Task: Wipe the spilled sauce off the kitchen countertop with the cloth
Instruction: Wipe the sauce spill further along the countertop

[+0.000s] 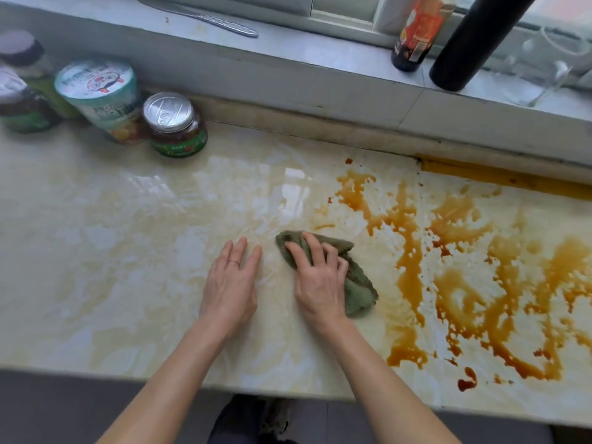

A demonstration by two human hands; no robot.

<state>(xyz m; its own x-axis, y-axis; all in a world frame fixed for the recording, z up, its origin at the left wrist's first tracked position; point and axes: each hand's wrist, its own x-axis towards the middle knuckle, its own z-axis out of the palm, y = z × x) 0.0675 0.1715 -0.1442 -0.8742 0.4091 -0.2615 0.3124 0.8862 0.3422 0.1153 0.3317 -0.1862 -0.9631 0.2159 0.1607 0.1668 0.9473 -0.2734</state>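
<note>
Your two hands rest on the bench [96,251], just in from its near edge. Your left hand [229,283] lies flat and empty, fingers [238,248] spread a little, a ring on one. Just beside it, your right hand [320,280] presses on the one green cloth [358,283], fingers [309,248] draped over its bunched top; the cloth pokes out beyond the fingertips and to the right of the palm. To your left the bench is open and bare. To your right, the brown sauce [464,251] spreads in streaks and drops from the near edge to the back wall, close to the cloth but not touching it. At far left stand four jars and tubs [174,123]. On the sill [320,52] sit two bottles [416,30] and a knife [224,22].
</note>
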